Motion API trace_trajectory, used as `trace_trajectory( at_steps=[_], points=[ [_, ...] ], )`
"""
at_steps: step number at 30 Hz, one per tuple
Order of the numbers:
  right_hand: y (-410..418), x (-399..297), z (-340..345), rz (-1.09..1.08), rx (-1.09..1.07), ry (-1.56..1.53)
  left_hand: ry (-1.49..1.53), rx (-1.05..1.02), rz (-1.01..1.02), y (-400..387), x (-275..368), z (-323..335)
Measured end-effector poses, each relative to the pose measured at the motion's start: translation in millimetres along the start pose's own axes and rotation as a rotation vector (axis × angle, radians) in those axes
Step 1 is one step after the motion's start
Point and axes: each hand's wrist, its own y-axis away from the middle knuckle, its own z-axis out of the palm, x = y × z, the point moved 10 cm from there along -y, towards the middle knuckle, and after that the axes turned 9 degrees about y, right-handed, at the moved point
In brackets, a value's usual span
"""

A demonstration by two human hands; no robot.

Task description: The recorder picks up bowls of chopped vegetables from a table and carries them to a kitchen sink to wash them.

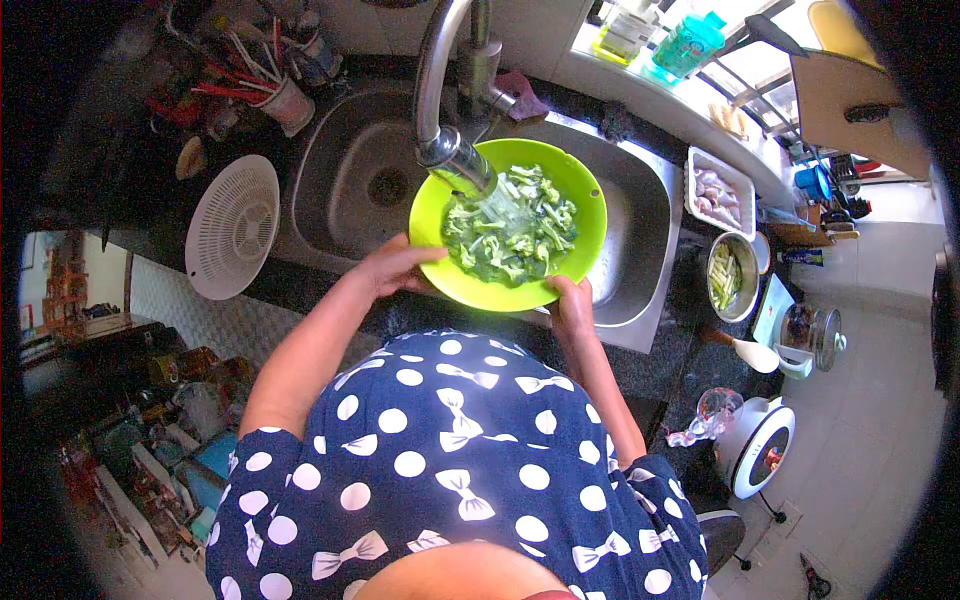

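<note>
A lime-green plastic bowl [585,247] holds cut broccoli florets [525,244] in water, above the divider of a double steel sink [660,300]. Water runs into it from the chrome faucet [450,150] overhead. My left hand [401,266] grips the bowl's rim at the lower left, its fingers partly hidden underneath. At the lower right, my right hand [571,300] has the rim between the thumb on top and fingers below.
A white colander [232,225] stands left of the sink. To the right are a white tray [688,187] of raw meat pieces, a steel bowl [752,300] of cut green stalks, a white rice paddle [756,355] and a white appliance [757,450]. A pink cloth [521,96] lies behind the faucet.
</note>
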Motion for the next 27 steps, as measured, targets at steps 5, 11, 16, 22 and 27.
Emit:
trace_trajectory(
  at_steps=[5,11,16,22,27],
  points=[
    [-5.6,15.5,8.1,-0.006,-0.056,0.147,-0.054,0.149,0.150,-2.3,-9.5,-31.9],
    [-4.5,1.7,10.5,-0.036,-0.049,0.196,0.067,0.161,0.204,-0.8,-31.1,-35.3],
    [47.9,-148.7,48.9,-1.013,0.339,1.191,0.034,0.147,0.229,-0.8,-32.1,-41.4],
    [2.4,-72.2,127.9,-0.830,-0.065,1.706,0.067,0.137,0.252,-1.4,-31.6,-35.0],
    [33.0,-43.9,163.5,-0.846,-0.211,1.710,0.049,0.110,0.240,-5.8,-32.9,-33.8]
  ],
)
